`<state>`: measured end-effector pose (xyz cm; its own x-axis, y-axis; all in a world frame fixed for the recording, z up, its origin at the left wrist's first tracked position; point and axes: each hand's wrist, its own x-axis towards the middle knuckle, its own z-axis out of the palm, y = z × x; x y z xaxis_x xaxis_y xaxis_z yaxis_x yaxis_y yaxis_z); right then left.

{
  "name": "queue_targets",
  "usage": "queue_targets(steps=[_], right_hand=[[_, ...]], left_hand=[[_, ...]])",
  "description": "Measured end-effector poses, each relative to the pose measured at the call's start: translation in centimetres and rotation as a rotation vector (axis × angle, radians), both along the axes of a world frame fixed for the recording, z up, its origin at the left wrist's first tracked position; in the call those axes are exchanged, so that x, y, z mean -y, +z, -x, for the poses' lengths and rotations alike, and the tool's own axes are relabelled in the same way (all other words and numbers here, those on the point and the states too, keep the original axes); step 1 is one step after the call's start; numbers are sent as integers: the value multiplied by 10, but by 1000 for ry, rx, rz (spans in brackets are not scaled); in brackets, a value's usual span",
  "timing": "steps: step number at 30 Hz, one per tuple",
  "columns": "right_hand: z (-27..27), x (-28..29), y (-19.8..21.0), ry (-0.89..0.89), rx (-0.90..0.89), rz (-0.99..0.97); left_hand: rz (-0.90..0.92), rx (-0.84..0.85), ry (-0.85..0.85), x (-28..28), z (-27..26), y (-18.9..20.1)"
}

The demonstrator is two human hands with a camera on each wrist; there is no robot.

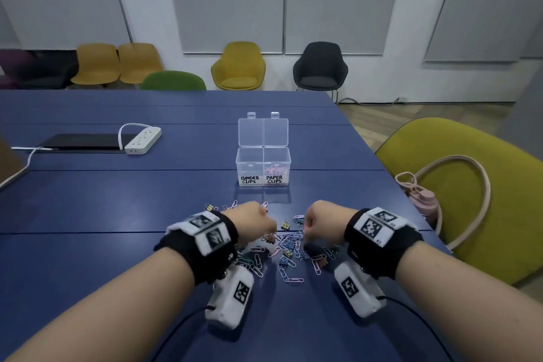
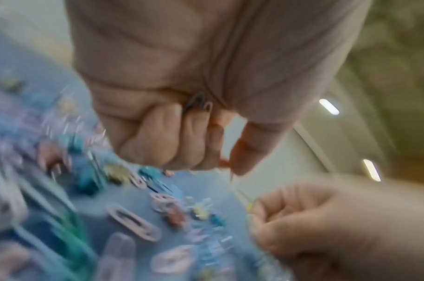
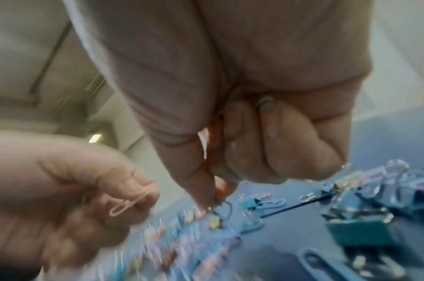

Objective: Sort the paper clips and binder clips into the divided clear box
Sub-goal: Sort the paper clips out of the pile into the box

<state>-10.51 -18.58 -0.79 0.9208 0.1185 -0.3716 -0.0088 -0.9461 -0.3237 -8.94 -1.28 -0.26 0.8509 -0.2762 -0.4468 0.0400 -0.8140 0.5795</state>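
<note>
The clear divided box (image 1: pixel 237 160) stands open mid-table, its left half labelled BINDER CLIPS and its right half PAPER CLIPS. Several paper clips (image 1: pixel 274 170) lie in the right half. A loose pile of coloured paper clips and binder clips (image 1: pixel 289 247) lies in front of it. Both hands hover as fists over the pile. My left hand (image 1: pixel 269 225) (image 2: pixel 227 167) curls round paper clips (image 2: pixel 201 101) and pinches a pink paper clip (image 3: pixel 126 203). My right hand (image 1: pixel 307 225) (image 3: pixel 215 194) also holds a clip loop (image 3: pixel 263 102) in its curled fingers, thumb tip near a yellow binder clip (image 3: pixel 214 222).
On the blue table (image 1: pixel 147 200) a white power strip (image 1: pixel 143 139) and a black flat device (image 1: pixel 82 141) lie far left. Right of the table's edge, a pink bottle (image 1: pixel 426 203) and a beige strap (image 1: pixel 470 173) sit on an olive chair (image 1: pixel 499 214).
</note>
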Motion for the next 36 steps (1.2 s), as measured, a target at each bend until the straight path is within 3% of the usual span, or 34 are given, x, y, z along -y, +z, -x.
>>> queue_targets(steps=[2,4,6,9,18,23,30,36], right_hand=[[-1,9,2,-210,-88,-432],[-2,15,2,-434,-182,-919],[-1,19,2,-567,-263,-1233],[-1,24,-1,-617,-287,-1423],[-22,39,-7,-520,-267,-1235],[-50,40,5,-453,-199,-923],[-112,14,25,-284,335,-530],[-153,-11,30,-381,618,-722]], left_hand=[[515,-309,268,-8,-7,3],[895,-515,450,-17,-13,7],[1091,-577,552,-23,-16,11],[1129,-561,556,-26,-20,12],[755,-449,396,-11,-62,24],[780,-350,459,16,-104,53],[1066,-126,575,48,-151,63],[1022,-13,496,42,-154,38]])
